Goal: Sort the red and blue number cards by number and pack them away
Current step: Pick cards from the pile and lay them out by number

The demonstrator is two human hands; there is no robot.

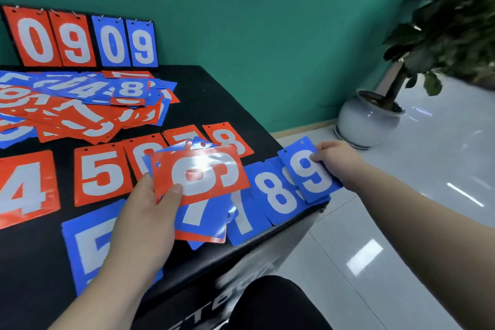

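In right hand [338, 160], blue "9" card [308, 175].

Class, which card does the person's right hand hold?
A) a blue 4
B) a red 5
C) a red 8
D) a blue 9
D: the right hand pinches the blue 9 card, which lies beside the blue 8 card.

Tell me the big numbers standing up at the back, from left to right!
Red 0 → red 9 → blue 0 → blue 9.
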